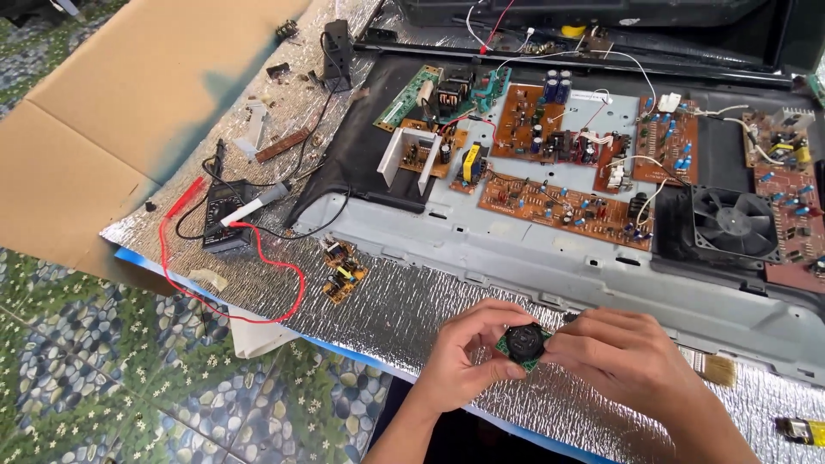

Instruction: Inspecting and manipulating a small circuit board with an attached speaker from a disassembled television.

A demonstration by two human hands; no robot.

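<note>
One round black part (524, 342); green board

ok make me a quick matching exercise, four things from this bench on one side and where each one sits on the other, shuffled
Things:
1. small green board with a round black part
2. multimeter
3. cooling fan
4. paintbrush

Places:
A. on the foil sheet at the left, with red and black leads around it
B. held between the left hand and the right hand
C. on the foil just right of the right hand
D. at the right end of the open chassis, beside brown circuit boards

Pairs: 1-B, 2-A, 3-D, 4-C
</note>
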